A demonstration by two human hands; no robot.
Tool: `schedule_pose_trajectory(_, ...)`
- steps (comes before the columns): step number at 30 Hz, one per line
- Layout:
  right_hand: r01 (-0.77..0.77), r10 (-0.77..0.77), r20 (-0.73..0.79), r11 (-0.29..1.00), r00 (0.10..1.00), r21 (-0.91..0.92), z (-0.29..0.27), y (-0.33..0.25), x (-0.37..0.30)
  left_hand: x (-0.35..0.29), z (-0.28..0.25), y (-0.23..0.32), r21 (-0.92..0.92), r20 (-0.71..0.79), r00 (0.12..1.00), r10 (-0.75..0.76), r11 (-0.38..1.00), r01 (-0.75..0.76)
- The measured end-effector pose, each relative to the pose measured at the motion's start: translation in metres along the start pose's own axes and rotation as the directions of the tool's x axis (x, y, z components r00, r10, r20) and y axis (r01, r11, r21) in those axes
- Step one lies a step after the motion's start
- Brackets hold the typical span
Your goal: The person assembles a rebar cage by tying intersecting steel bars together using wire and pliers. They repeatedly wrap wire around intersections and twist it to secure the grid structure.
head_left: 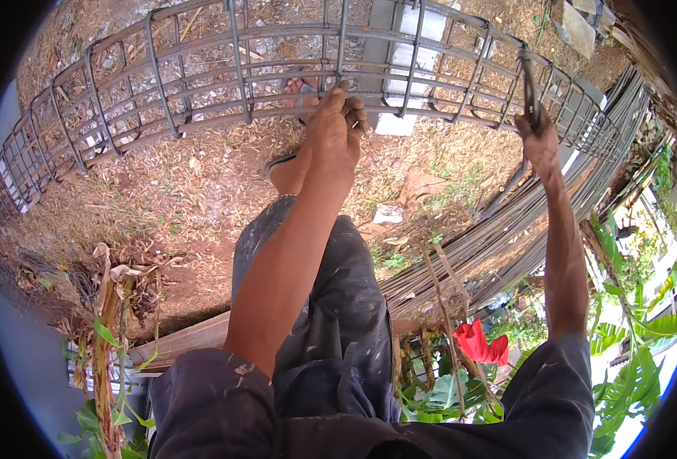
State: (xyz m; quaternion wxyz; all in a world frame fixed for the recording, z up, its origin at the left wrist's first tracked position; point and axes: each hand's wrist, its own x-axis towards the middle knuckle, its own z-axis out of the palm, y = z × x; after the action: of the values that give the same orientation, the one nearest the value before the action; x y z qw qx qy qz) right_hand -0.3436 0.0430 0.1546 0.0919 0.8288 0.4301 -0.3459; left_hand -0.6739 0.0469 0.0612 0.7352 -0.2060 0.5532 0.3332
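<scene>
head view: the steel cage (342,46) arcs across the upper part of your view, from far left to right. your left grip (343,115) is at its near edge, about mid-length, with the fingers curled; whether they are clamped on the steel, you cannot tell from this angle. most of the cage lies beyond that grip and out to both sides. your right grip (539,138) is closed around a dark hand tool (530,84), which points up over the cage's right-hand part. a bundle of thin rods (499,245) curves behind your right forearm (566,252), and a white block (424,24) lies under the cage.
</scene>
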Motion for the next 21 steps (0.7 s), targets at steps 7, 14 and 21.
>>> schedule_pose_trajectory(7,0.386,-0.201,0.394,0.79,0.897,-0.476,0.045,-0.172,-0.047,-0.002,0.015,0.007,-0.019,-0.067,0.995,-0.078,0.997,0.077)
schedule_pose_trajectory(14,0.564,-0.242,0.529,0.551,0.813,-0.615,0.061,-0.215,-0.039,-0.006,0.027,-0.004,-0.127,-0.051,0.996,-0.08,0.989,0.073)
schedule_pose_trajectory(21,0.478,-0.072,0.583,0.658,0.809,-0.582,0.059,-0.235,-0.038,-0.014,0.039,0.004,-0.176,-0.149,0.974,-0.17,0.974,0.143)
